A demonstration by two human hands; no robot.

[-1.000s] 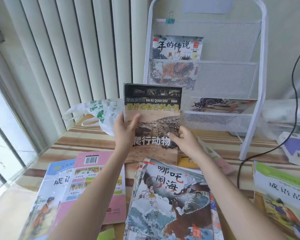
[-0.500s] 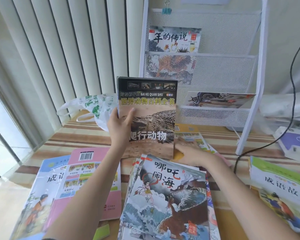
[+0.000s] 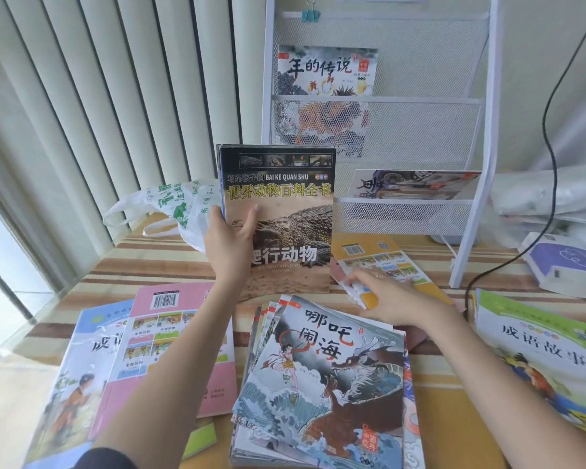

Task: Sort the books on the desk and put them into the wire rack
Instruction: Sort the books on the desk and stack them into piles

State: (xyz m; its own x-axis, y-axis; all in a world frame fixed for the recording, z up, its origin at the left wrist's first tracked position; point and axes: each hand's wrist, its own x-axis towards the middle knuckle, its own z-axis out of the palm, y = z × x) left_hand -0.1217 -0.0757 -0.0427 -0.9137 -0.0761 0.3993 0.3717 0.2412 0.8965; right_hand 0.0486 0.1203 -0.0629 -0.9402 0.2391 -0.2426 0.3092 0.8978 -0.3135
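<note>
head view: the left hand [image 3: 229, 242] alone now grips the upright brown crocodile-cover animal book [image 3: 278, 218], in front of the white wire rack [image 3: 374, 106]. the right hand [image 3: 391, 296] has let go, fingers straight on a yellow paperback [image 3: 379, 262] on the striped surface [image 3: 142, 262], likely gathering another.

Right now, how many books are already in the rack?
2: one upright in the rack's upper pocket, one lying tilted in the lower pocket. More may hide behind the mesh.
</note>
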